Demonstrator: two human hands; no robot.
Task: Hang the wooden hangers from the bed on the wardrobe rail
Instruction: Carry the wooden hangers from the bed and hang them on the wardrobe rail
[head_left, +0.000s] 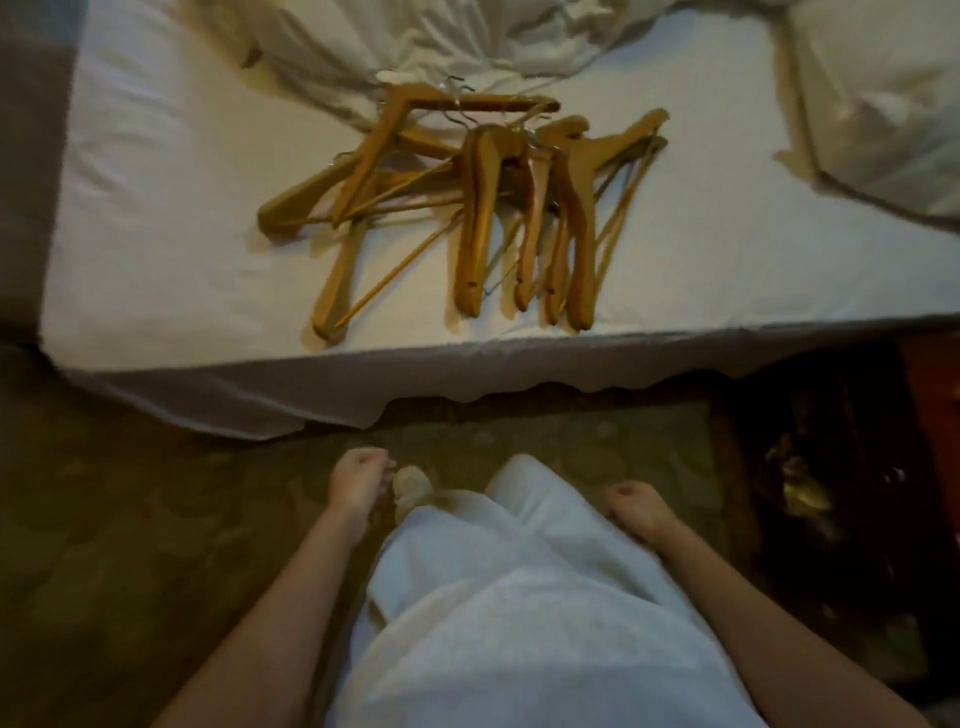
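- Right now the wooden hangers (467, 208) lie in a loose tangled heap on the bed (727, 234), on the white sheet, nearer the bed's front edge than its far side.
- Several long arms of the pile point toward the front edge; the nearest tips stop just short of it, none hanging over.
- Metal hooks are bunched at the far end of the heap, close to the rumpled duvet (415, 47) that is pushed up along the far side.
- To the left of the heap the sheet is bare all the way to the bed's left edge; to the right there is another open stretch before the pillow (883, 104) near the right corner.
- The person stands facing the front edge, with a strip of patterned carpet (156, 519) between their feet and the bed's skirt.
- The left hand (358, 483) hangs low by the left leg, fingers loosely curled, holding nothing.
- The right hand (636, 509) hangs by the right leg, likewise loosely curled and empty.
- Both hands are well apart from the hangers, below the level of the mattress edge.
- Dark wooden furniture (857, 467) crowds the floor on the right, beside the bed's front edge; the carpet to the left is open.
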